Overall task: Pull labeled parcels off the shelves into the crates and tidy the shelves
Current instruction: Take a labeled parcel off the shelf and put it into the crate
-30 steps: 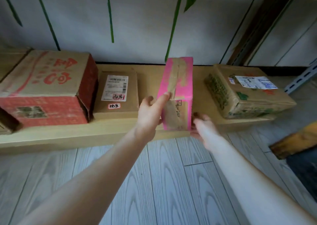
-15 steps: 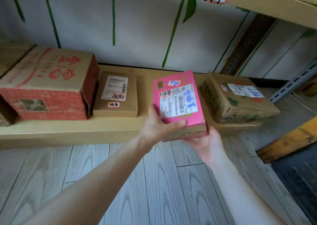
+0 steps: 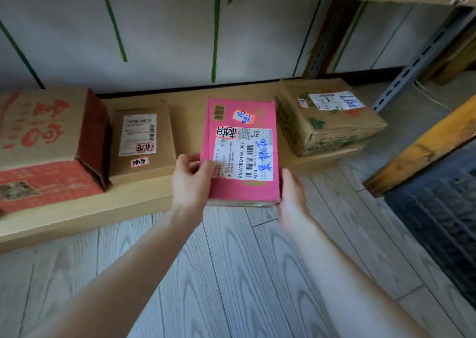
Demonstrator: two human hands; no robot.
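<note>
The pink parcel (image 3: pixel 240 152) sits label-up over the shelf's (image 3: pixel 103 209) front edge, with its long axis pointing away from the person. The left hand (image 3: pixel 192 183) grips its left edge with curled fingers, and the right hand (image 3: pixel 292 198) rests straight-fingered against its near right corner.

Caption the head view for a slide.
Left hand grips a pink labeled parcel, right hand against its right edge, at a low shelf beside a small brown box.
</note>
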